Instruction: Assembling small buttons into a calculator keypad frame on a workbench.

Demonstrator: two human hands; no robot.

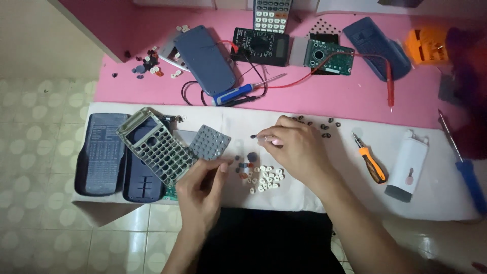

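While our right hand (297,147) pinches a tiny dark key cap (253,136) between thumb and fingertip, closed tight on it over the middle of the white mat (436,193), our left hand (200,190) sits near the mat's front edge. Its thumb and fingers are curled together just below the grey keypad frame (154,144); whether they actually grip the frame's corner we cannot tell. To do this well, we judge the pinch should stay light and low over the mat, so a slipped cap lands among the sorted piles rather than on the floor. Just below the right hand lies the heap of white key caps (266,178), with a few dark and reddish ones beside it. Toward the left, the grey rubber membrane (210,142) leans against the frame. Beyond the right hand, loose black caps (324,127) dot the mat's back edge, and the orange screwdriver (370,162) lies farther right.

Our palm hides the right fingertips. A blurred dark shape cuts off the table's right side.
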